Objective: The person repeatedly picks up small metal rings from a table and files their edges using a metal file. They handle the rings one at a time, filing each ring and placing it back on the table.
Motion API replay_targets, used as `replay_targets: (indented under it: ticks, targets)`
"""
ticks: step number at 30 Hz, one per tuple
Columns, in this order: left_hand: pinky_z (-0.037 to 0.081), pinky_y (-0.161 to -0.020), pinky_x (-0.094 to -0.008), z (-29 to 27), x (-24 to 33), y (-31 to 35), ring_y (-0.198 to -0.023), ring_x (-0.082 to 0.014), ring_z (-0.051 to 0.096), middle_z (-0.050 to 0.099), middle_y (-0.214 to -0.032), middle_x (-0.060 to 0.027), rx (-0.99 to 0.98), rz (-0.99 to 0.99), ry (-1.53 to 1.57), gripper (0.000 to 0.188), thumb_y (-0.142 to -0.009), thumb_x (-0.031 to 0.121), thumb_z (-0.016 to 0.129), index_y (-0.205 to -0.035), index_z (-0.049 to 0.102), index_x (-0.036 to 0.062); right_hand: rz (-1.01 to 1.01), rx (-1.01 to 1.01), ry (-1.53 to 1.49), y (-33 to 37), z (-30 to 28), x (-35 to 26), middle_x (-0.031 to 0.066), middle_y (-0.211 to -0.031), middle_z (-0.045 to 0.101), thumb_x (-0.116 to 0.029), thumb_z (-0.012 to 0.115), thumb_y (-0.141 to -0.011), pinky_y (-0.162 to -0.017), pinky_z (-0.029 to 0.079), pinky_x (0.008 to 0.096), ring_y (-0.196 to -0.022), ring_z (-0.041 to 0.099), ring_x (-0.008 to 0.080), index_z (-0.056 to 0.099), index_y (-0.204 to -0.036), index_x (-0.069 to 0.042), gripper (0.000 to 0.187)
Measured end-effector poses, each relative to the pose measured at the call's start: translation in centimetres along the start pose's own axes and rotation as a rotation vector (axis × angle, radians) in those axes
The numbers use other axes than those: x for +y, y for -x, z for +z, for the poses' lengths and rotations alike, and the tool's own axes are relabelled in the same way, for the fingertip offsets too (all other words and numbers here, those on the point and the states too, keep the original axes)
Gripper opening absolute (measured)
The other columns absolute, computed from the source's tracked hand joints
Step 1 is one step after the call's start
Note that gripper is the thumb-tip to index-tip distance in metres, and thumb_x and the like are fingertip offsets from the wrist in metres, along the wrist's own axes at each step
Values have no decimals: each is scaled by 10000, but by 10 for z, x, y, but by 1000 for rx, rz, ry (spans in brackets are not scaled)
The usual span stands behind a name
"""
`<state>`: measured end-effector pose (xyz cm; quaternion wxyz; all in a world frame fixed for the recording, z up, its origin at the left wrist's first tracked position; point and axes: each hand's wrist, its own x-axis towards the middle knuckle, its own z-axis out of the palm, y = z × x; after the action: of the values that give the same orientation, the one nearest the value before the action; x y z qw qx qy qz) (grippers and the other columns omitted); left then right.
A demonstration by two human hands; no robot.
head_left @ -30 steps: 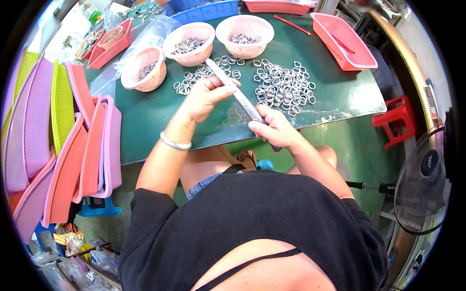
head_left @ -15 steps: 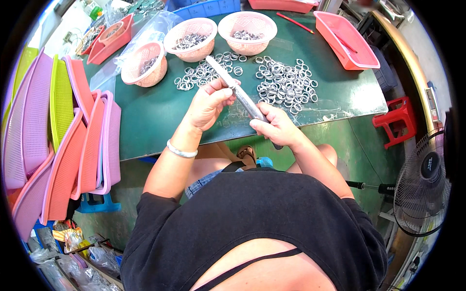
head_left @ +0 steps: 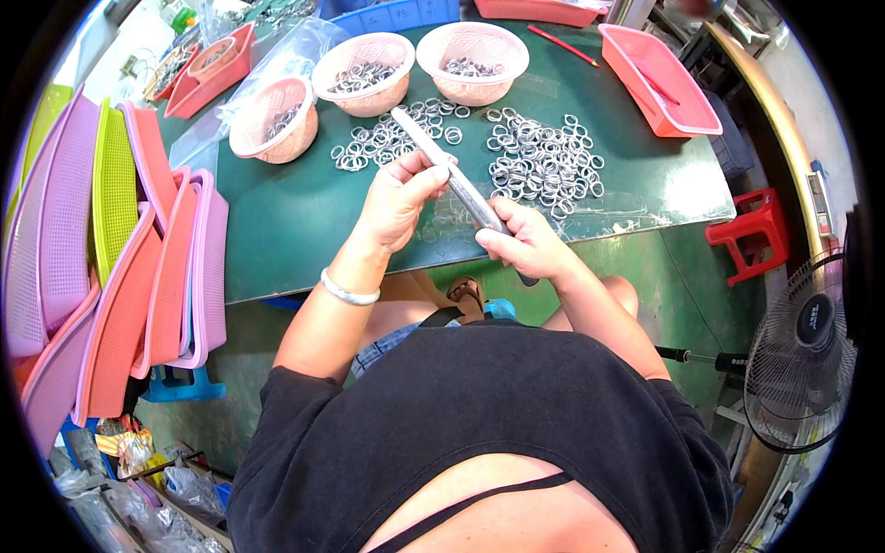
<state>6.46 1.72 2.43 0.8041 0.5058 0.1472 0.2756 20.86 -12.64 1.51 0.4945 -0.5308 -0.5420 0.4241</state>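
My right hand (head_left: 523,238) grips the dark handle of a tapered grey ring mandrel (head_left: 472,198), which slants up and to the left over the table's near edge. My left hand (head_left: 402,195) is closed, with thumb and fingers pinching a small metal ring (head_left: 449,162) around the mandrel's middle; the fingers partly hide it. Beyond the mandrel tip lies a loose spread of silver rings (head_left: 373,140). A denser heap of rings (head_left: 544,157) rests to the right of it.
Three pink baskets holding rings, the left (head_left: 252,138), middle (head_left: 387,100) and right (head_left: 473,90), stand behind the rings. A pink tray (head_left: 696,120) and red pencil (head_left: 562,46) lie at right. Stacked colourful baskets (head_left: 115,198) flank the table (head_left: 277,240); a fan (head_left: 797,369) stands right.
My left hand has shifted very slightly along the mandrel with the ring. My right hand keeps its hold on the handle, almost unmoved. The view has tilted a little.
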Motion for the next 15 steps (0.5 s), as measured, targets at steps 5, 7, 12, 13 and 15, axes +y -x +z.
replay_targets:
  ticks: [5, 7, 12, 13, 15]
  targets:
    - [414, -643, -207, -2, 17, -21, -696, -86, 519, 599, -825, -24, 132, 199, 80, 189, -804, 96, 603, -962, 593, -7, 37, -7, -20, 0, -3, -2, -25, -640, 481, -167, 547, -830, -453, 365, 176, -519, 447, 31, 510, -927, -23, 177]
    - [421, -651, -215, -27, 39, -37, -709, -100, 534, 591, -807, -30, 177, 299, 154, 194, -813, 94, 586, -967, 582, -25, 35, -8, -18, 0, -2, 0, -17, -654, 486, -182, 553, -826, -460, 370, 186, -532, 456, 39, 511, -915, -27, 185]
    - [439, -635, -268, -41, 76, -64, -677, -153, 533, 559, -747, -55, 514, 440, -706, 338, -768, 142, 625, -1059, 533, -2, 155, 5, -174, 0, -6, 4, -6, -653, 495, -210, 562, -818, -459, 371, 196, -531, 460, 47, 511, -914, -41, 201]
    - [452, -656, -282, -42, 75, -63, -703, -175, 556, 564, -745, -76, 555, 442, -1031, 367, -757, 147, 628, -1075, 525, -5, 128, 14, -185, 0, -5, 4, -9, -625, 495, -214, 557, -821, -451, 364, 187, -506, 443, 38, 506, -921, -44, 203]
    - [466, -654, -338, -38, 70, -54, -720, -238, 581, 563, -739, -126, 583, 436, -1411, 491, -696, 187, 671, -1121, 488, 23, 119, 3, -178, -1, -5, 4, -15, -639, 495, -196, 546, -831, -451, 369, 179, -522, 453, 40, 506, -948, -32, 206]
